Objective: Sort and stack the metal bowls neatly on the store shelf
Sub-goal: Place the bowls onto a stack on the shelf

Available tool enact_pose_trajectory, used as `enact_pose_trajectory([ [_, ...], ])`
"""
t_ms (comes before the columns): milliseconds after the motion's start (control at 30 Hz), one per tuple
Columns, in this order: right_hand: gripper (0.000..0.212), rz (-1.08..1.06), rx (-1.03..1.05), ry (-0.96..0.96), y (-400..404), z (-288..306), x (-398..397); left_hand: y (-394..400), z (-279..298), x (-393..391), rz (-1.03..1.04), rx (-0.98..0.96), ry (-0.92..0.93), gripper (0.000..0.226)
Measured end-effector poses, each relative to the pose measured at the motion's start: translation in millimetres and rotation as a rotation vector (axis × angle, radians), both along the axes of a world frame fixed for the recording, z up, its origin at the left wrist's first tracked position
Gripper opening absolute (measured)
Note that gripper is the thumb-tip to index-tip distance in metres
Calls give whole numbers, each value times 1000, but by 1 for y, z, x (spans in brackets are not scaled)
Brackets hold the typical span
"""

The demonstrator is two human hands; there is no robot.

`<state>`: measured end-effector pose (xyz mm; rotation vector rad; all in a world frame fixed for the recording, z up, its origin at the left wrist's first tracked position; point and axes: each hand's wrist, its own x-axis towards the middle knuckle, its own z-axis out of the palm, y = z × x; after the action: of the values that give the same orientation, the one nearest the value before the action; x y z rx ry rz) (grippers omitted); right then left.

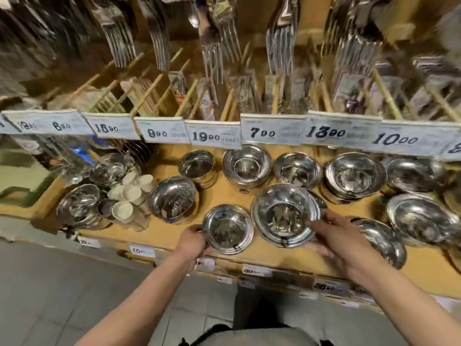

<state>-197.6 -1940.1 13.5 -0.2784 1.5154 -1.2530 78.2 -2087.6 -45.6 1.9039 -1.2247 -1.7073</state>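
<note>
Both hands are working at the front edge of the shelf [249,255]. Your left hand [192,243] is curling around the left rim of the small bowl [228,229], gripping it. Your right hand [341,242] is spreading partly open along the right side of the larger bowl [285,216], fingers touching its rim; whether it is truly gripping, I cannot tell. These two bowls are sitting side by side, rims almost touching, the small one on the left, so nesting it probably means carrying it rightward. Price tags overhead are showing 9.90 [157,133], 19.90 [205,137], 7.90 [262,133] and 13.90 [325,132].
</note>
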Motion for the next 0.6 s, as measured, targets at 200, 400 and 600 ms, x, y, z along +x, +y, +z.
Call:
enact_pose_trajectory([
  [200, 20, -109, 41, -24, 5, 8, 13, -18, -17, -7, 41, 47, -5, 24],
  [400, 25, -172, 46, -27, 10, 10, 34, -28, -22, -15, 146, 51, 79, 17],
  [600, 24, -228, 60, -6, 8, 5, 58, -35, -26, -10, 145, 206, 237, 27],
])
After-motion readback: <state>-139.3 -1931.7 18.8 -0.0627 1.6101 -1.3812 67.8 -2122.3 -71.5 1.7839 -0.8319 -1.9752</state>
